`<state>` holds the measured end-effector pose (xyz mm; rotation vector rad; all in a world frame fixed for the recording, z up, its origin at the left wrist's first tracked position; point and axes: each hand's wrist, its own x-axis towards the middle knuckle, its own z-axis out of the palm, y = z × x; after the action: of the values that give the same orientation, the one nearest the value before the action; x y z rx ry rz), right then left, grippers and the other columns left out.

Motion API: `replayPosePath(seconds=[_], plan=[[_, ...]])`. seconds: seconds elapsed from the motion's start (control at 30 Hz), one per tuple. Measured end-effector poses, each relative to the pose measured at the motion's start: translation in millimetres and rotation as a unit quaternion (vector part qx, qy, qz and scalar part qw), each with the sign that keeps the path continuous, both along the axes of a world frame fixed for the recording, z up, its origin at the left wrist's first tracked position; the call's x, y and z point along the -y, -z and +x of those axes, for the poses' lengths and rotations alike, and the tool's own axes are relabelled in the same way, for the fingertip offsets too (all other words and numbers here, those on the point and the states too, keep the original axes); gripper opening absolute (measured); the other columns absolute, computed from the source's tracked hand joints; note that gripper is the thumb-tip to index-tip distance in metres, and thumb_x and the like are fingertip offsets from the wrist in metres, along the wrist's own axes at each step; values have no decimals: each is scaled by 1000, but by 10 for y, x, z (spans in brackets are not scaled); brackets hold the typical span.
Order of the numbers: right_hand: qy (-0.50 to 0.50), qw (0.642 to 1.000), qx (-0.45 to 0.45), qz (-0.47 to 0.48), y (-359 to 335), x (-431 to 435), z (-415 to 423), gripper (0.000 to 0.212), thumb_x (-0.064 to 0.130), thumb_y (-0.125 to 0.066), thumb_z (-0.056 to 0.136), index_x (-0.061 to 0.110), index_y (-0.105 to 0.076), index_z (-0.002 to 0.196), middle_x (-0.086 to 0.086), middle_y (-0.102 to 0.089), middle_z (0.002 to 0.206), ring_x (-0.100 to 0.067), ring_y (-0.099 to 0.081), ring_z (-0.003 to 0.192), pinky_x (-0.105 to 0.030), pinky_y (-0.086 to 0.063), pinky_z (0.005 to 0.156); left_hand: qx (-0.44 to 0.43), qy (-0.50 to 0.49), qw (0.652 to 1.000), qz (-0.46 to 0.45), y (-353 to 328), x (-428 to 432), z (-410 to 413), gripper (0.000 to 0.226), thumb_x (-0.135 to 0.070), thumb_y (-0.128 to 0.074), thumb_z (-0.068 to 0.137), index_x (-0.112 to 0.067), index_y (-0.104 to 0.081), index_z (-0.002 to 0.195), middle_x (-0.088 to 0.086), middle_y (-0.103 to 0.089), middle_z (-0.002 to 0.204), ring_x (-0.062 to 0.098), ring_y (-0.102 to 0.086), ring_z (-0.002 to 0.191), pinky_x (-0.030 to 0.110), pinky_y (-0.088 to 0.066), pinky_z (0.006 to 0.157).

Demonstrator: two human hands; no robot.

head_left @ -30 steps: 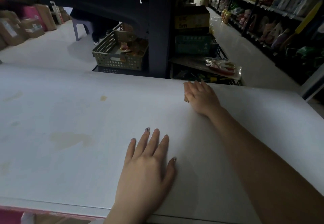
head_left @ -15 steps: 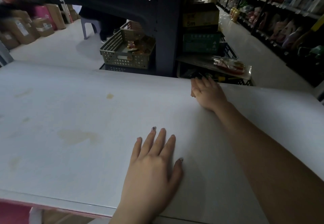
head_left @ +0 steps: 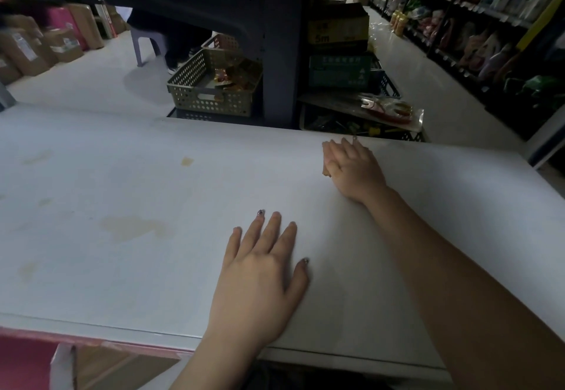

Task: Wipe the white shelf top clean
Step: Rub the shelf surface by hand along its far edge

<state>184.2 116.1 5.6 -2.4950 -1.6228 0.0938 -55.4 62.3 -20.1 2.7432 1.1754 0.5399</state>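
Note:
The white shelf top [head_left: 91, 267] fills the lower view. It carries a small tan stain [head_left: 186, 161], a larger pale brown stain [head_left: 134, 227] and faint marks at the left. My left hand [head_left: 260, 276] lies flat on it near the front edge, fingers spread and straight. My right hand [head_left: 351, 169] rests flat by the far edge, fingers together. It presses on a small tan thing [head_left: 326, 172]. Only a sliver of that shows at the hand's left side, too little to say what it is.
Beyond the far edge stands a dark rack [head_left: 275, 53] with a perforated basket [head_left: 211, 87], boxes and a packaged item [head_left: 385, 108]. Stocked shelves [head_left: 489, 23] line the right aisle. Cartons [head_left: 36, 44] sit on the floor at the left. A person stands behind the rack.
The view shifted slightly. Both hands stay flat in nearly the same places on the shelf top.

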Motion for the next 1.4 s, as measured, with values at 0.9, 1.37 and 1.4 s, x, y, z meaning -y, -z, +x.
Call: replayPosePath(seconds=[0.9,1.37,1.4], plan=[[-58,992,80,82,246,1269,-956,71,43,3,97,13,-49,134,-10,-50,137,-30,-41,131,-50,-34,105,30,14,998,-54,-51,16,-8,68,-50,-11,82,-24,-43,137,0,-35,149,19,-19,142,39,-14,113],[-68,991,64,92,265,1628,-1217,59,40,-6,99,20,-47,137,-3,-46,141,-25,-34,136,-42,-24,108,23,9,998,-65,-92,29,-13,78,-57,-2,77,-27,-35,141,-3,-25,153,14,-8,143,35,-7,114],[-71,991,65,95,268,1654,-1228,56,38,-9,99,19,-47,137,-3,-45,142,-24,-33,136,-42,-25,108,24,10,998,-65,-99,31,-11,78,-57,-2,77,-27,-35,141,-3,-25,153,15,-8,143,35,-7,114]])
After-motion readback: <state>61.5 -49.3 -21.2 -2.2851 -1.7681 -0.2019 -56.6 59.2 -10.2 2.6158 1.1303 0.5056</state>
